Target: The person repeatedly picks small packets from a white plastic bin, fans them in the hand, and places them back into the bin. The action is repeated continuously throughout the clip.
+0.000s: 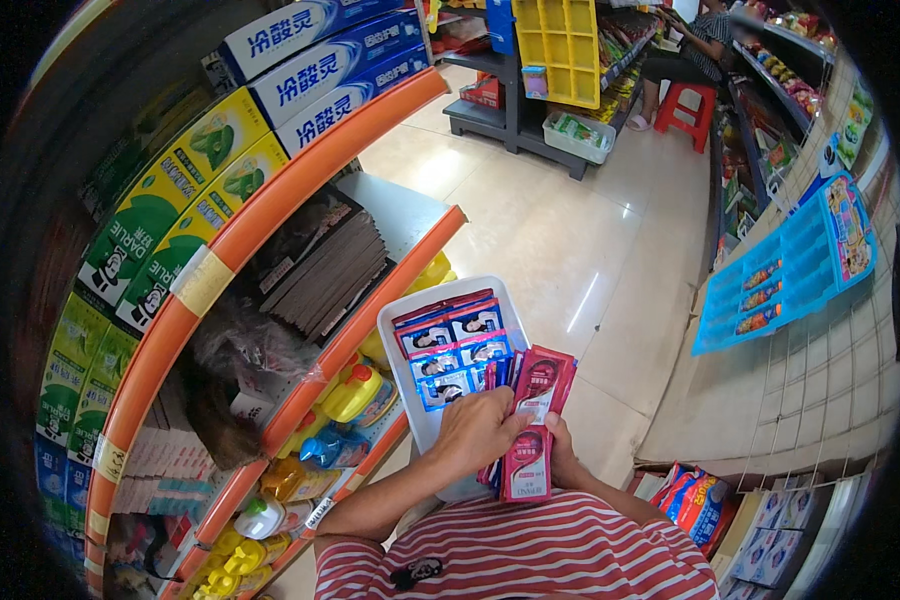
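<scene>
My left hand [480, 424] and my right hand [564, 454] grip a stack of pink and red sachets [526, 469] in front of my striped shirt. The left thumb presses on the stack from above, and the right fingers wrap its right side, mostly hidden behind it. Darker blue and purple sachet edges show beneath the pink ones. Just beyond the hands is a white plastic tub [399, 386], partly covered by my left hand and the stack. Joined strips of blue and red sachets [461, 349] lie inside it, printed with portraits. What supports the tub is hidden.
Orange-edged shelves [322, 169] on the left bear toothpaste boxes [187, 187], dark flat packs [330, 270] and detergent bottles [352, 394]. A blue display tray [787, 266] hangs on wire mesh at right. Farther off, a person [690, 45] sits on a red stool [686, 112].
</scene>
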### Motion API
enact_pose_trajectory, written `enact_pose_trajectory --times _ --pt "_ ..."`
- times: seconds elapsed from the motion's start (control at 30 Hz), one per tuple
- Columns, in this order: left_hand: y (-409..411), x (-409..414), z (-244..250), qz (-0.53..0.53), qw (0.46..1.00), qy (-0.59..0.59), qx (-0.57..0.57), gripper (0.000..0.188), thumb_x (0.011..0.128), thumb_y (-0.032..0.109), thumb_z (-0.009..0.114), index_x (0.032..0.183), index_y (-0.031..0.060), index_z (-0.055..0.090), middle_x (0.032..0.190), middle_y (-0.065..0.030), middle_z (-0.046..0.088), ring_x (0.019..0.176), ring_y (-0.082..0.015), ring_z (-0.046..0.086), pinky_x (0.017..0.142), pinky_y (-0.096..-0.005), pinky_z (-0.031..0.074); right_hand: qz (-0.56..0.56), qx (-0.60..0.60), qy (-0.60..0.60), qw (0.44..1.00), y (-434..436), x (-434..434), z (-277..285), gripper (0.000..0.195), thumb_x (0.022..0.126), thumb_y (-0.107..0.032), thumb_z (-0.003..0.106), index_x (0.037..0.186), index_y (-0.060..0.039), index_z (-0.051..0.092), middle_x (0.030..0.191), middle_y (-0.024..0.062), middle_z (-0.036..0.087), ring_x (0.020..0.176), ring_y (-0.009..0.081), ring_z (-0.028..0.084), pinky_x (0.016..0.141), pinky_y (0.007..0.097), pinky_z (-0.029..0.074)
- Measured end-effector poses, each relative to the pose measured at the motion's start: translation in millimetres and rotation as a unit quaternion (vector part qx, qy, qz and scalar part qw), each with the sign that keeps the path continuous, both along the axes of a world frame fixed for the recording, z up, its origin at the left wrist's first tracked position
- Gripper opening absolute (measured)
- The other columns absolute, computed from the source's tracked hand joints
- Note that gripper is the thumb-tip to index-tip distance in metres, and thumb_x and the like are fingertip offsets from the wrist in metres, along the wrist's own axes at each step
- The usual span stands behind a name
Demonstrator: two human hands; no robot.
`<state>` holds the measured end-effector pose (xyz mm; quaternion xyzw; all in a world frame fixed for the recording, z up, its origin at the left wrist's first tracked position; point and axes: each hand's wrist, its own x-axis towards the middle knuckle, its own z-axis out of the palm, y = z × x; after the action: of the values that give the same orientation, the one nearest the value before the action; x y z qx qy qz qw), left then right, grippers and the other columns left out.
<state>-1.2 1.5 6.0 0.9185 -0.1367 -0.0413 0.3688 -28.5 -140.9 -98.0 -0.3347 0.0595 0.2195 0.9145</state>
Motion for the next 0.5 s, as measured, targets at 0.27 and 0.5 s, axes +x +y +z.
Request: enact_pose_trajectory --times 0.27,0.5 --pt "6.8 1.6 -13.3 0.007 0.993 -0.006 -0.121 0.029 0.074 0.02 0.063 0.058 0.0009 0.049 0.05 -0.0149 0.044 0.042 -0.0252 0.044 0.041 -0.0341 0.032 0.005 -0.035 0.006 0.999 0.7 -2.3 8.4 0.062 0.074 -0.048 0.052 0.113 -0.0021 0.04 0.098 0.0105 0.052 0.086 0.0198 0.056 0.076 0.0315 0.047" --pt "9.3 4.0 -13.1 0.027 0.99 -0.008 -0.138 0.028 0.074 0.021 0.062 0.059 0.0008 0.051 0.051 -0.0143 0.046 0.042 -0.0248 0.044 0.042 -0.0334 0.034 0.014 -0.051 -0.003 0.999 -0.5 -0.4 9.1 0.062 0.073 -0.048 0.052 0.114 -0.0025 0.038 0.097 0.0098 0.052 0.085 0.0195 0.056 0.074 0.0321 0.048"
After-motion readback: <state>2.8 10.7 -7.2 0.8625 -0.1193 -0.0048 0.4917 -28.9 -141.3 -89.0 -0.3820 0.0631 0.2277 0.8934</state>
